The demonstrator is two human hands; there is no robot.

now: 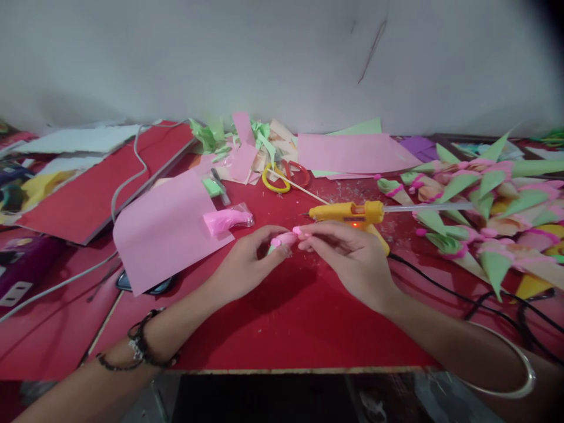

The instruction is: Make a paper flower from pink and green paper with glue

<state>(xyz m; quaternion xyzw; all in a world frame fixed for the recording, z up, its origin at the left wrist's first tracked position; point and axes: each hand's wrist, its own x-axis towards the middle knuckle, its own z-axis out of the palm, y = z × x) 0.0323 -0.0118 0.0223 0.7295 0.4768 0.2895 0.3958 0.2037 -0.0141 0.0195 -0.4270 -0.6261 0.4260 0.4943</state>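
Note:
Near the middle of the red table, my left hand (251, 261) is closed on a small pink and green paper piece (287, 238). My right hand (348, 255) pinches a bit of bright pink material (298, 231) at the right end of that piece, so the two hands almost meet. Just beyond my right hand lies a yellow glue gun (348, 210) with a glowing orange light and a clear glue stick in its rear. To the left of my left hand is a bright pink lump in clear plastic (227, 220), partly on a pink sheet (163, 229).
Finished-looking paper flowers (493, 200) are heaped at the right. Yellow-handled scissors (277, 178) and red handles lie near paper scraps (247, 144) at the back. A black cable (423, 276) curves right. A red board (101, 176) and white cable (132, 176) lie left.

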